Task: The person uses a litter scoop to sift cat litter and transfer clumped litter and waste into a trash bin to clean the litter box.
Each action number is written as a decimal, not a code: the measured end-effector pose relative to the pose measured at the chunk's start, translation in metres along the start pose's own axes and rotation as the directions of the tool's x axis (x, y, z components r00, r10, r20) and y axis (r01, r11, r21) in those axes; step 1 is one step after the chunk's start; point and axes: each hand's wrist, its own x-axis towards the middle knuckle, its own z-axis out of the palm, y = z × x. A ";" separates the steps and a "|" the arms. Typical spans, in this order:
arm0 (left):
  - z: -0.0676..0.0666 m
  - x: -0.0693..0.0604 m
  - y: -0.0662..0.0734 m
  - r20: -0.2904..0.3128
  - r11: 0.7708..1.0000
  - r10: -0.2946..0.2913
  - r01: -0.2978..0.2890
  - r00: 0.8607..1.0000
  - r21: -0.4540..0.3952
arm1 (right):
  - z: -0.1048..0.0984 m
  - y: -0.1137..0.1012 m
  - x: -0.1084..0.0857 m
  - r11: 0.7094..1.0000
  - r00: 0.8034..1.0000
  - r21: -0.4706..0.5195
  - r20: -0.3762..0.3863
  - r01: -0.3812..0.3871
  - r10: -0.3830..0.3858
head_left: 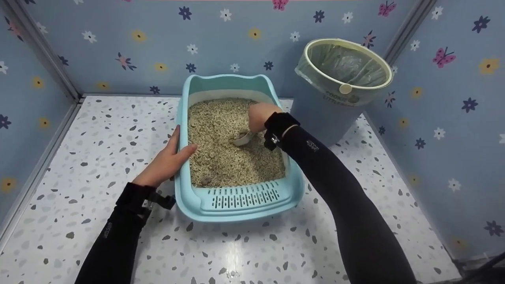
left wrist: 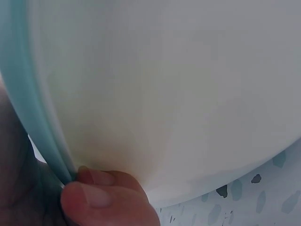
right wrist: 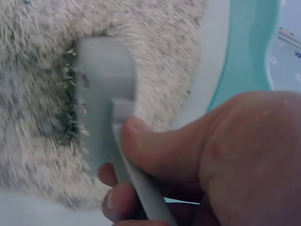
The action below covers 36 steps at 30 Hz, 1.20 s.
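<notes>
A light-blue litter box stands on the speckled floor, holding beige, grainy cat litter. My left hand grips its left rim, thumb over the top edge; in the left wrist view the fingertips curl round under the rim against the pale outer wall. Over the right half of the litter, my right hand holds a pale grey litter scoop by its handle. The right wrist view shows the scoop's slotted head tilted on edge in the litter, beside a darker hollow; the thumb presses along the handle.
A tall bin with a cream ring and a translucent liner bag stands behind and right of the litter box. Flower-patterned panels close off the back and both sides. A small dark clump lies near the box's front left.
</notes>
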 end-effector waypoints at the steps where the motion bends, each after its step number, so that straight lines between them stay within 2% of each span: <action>1: 0.000 0.000 -0.001 0.004 1.000 -0.003 0.003 1.000 0.000 | 0.004 0.000 0.004 1.000 1.000 0.020 -0.003 0.003 -0.003; 6: 0.000 -0.001 -0.002 0.005 1.000 -0.009 0.009 1.000 -0.009 | 0.021 -0.002 0.019 0.992 0.999 0.127 -0.041 0.004 0.002; 10: -0.001 -0.001 -0.003 -0.002 1.000 -0.013 0.013 1.000 -0.003 | 0.028 -0.005 0.024 0.981 0.997 0.195 -0.074 0.017 -0.002; 15: 0.000 -0.002 -0.002 -0.009 1.000 -0.016 0.016 1.000 0.006 | 0.034 -0.010 0.026 0.971 0.993 0.235 -0.114 0.035 -0.009; 20: 0.000 -0.002 -0.001 -0.010 1.000 -0.006 0.006 1.000 -0.004 | 0.041 -0.013 0.029 0.964 0.988 0.266 -0.153 0.019 0.023; 31: 0.001 -0.001 0.000 -0.009 1.000 0.003 -0.004 1.000 -0.024 | 0.050 -0.020 0.040 0.947 0.989 0.318 -0.150 0.049 -0.001; 36: -0.001 -0.002 -0.003 -0.002 0.999 0.005 -0.005 1.000 -0.035 | 0.053 -0.021 0.047 0.939 0.994 0.342 -0.111 0.042 -0.004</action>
